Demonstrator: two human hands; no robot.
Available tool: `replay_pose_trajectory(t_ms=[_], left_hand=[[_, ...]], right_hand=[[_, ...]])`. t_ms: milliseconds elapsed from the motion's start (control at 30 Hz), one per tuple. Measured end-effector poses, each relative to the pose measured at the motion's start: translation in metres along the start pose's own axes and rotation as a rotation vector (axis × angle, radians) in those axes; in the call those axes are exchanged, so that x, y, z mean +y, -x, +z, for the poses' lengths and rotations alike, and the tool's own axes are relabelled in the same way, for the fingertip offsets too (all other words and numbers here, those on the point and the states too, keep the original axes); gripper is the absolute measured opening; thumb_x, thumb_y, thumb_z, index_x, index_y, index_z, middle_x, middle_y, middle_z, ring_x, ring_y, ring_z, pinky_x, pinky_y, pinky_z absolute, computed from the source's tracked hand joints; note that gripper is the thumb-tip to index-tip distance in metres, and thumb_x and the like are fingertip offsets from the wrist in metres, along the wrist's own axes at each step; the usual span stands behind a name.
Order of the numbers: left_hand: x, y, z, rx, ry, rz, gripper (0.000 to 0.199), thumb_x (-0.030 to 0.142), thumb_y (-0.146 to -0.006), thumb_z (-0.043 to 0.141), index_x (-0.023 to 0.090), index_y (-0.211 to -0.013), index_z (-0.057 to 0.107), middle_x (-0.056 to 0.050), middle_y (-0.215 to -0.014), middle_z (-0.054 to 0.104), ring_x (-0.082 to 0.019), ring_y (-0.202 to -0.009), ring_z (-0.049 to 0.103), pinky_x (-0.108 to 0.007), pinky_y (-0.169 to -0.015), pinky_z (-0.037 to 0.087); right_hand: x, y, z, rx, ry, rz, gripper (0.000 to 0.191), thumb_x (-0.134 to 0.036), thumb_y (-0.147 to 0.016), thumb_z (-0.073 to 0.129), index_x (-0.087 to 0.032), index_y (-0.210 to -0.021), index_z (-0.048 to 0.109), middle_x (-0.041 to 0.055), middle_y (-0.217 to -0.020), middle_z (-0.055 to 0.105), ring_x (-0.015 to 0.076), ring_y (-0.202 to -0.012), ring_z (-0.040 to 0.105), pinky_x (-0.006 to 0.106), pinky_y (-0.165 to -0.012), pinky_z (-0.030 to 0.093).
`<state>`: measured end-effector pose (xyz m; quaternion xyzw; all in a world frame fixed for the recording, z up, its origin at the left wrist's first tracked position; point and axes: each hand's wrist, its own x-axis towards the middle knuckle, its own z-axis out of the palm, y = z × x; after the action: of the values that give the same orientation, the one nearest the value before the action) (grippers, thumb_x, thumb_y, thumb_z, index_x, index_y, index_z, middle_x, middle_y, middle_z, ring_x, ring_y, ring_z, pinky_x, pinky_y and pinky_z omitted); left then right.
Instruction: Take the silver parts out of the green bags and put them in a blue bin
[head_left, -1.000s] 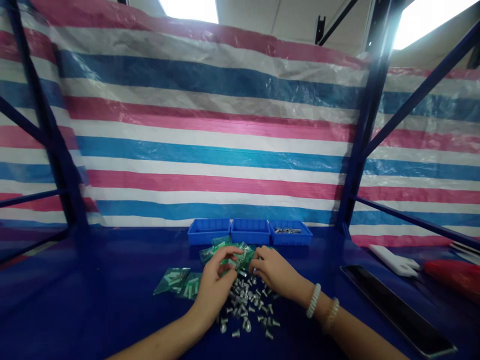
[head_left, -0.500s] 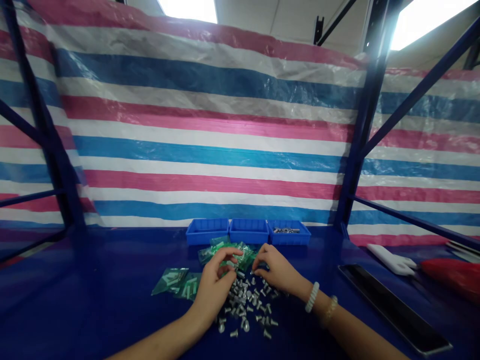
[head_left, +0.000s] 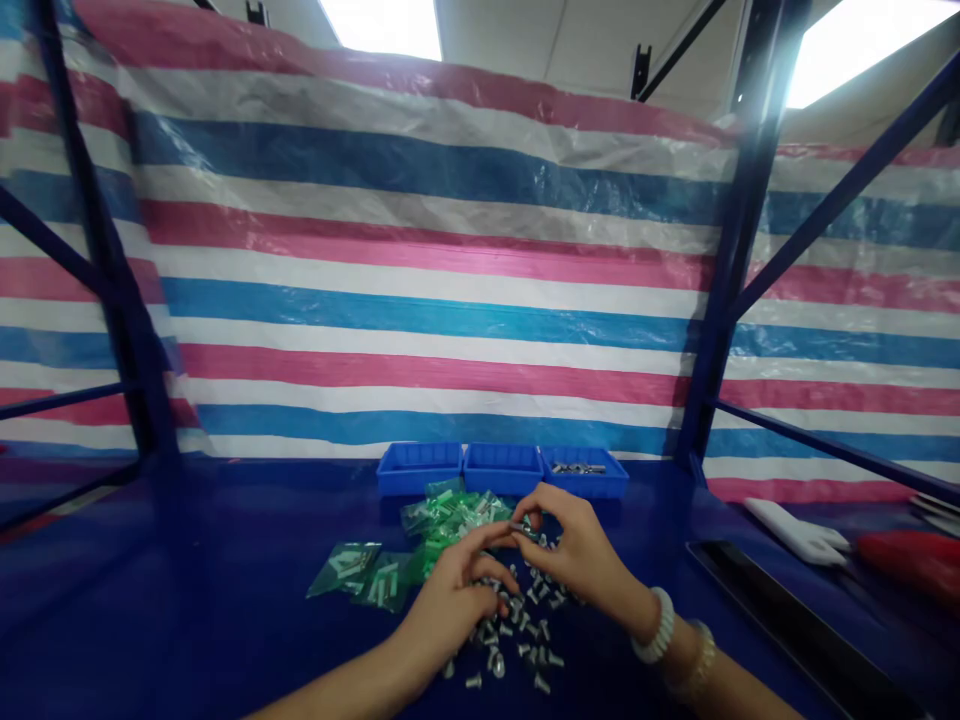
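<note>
A loose pile of small silver screws [head_left: 536, 655] lies on the blue table in front of me. My right hand [head_left: 574, 535] is above the pile's far side, thumb and index finger pinched on a small metal screw [head_left: 520, 527]. Over the left part of the pile is my left hand [head_left: 457, 595], its fingers curved and apart. Its index finger reaches to the right hand's fingertips, while the thumb and other fingers hang just over the screws. Green plastic packets [head_left: 450, 515] of small parts lie just beyond the hands. Further packets [head_left: 345, 568] are to the left.
Three blue bins stand in a row at the back: a left bin [head_left: 420, 488], a middle bin [head_left: 501, 484] and a right bin [head_left: 600, 487] containing metal pieces. At right lie a long black flat object [head_left: 787, 620], a white object [head_left: 795, 535] and something red [head_left: 911, 560]. Blue rack posts [head_left: 724, 300] flank the table.
My left hand has moved right and nearer, its index finger now meeting the right hand. The right hand has lifted slightly, with a small screw now visible in its pinch.
</note>
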<state>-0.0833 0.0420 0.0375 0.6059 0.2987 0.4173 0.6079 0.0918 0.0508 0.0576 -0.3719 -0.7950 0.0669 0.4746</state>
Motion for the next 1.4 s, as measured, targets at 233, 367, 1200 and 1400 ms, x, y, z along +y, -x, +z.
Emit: replay_pose_trajectory(t_ms=[233,367,1200,1400], left_hand=[[-0.005,0.001,0.003,0.012,0.142,-0.132,0.062,0.003,-0.039,0.042,0.016,-0.097,0.060,-0.006,-0.095,0.060,-0.015,-0.066,0.059,-0.023,-0.052,0.041],[0.000,0.001,0.004,0.099,0.225,-0.130,0.057,0.001,-0.036,0.040,0.016,-0.087,0.062,-0.005,-0.088,0.060,-0.014,-0.068,0.058,-0.022,-0.058,0.040],[0.010,-0.001,-0.008,0.176,-0.029,0.094,0.066,0.006,-0.045,0.044,0.023,-0.104,0.068,-0.002,-0.083,0.050,-0.016,-0.078,0.047,-0.024,-0.061,0.036],[0.012,-0.004,-0.012,0.245,-0.054,0.116,0.055,0.008,-0.049,0.046,0.020,-0.099,0.067,-0.003,-0.085,0.053,-0.016,-0.075,0.048,-0.024,-0.059,0.036]], right_hand=[[-0.006,0.001,0.001,-0.057,0.015,-0.173,0.008,-0.026,-0.079,0.070,-0.018,-0.079,0.066,-0.0016,-0.064,0.053,0.0150,-0.066,0.052,0.032,-0.071,0.040],[-0.009,0.000,-0.002,-0.024,-0.010,-0.179,0.006,-0.024,-0.082,0.066,-0.018,-0.082,0.066,0.0010,-0.070,0.058,0.0161,-0.070,0.054,0.032,-0.071,0.042],[0.029,-0.006,-0.005,-0.085,-0.980,0.547,0.029,-0.032,-0.070,0.075,-0.017,-0.092,0.063,0.0015,-0.081,0.064,0.0105,-0.067,0.058,0.023,-0.065,0.046],[0.092,-0.025,-0.038,0.230,-0.070,0.351,0.026,-0.037,-0.072,0.064,-0.016,-0.086,0.063,0.0005,-0.065,0.059,0.0150,-0.059,0.054,0.028,-0.059,0.045]])
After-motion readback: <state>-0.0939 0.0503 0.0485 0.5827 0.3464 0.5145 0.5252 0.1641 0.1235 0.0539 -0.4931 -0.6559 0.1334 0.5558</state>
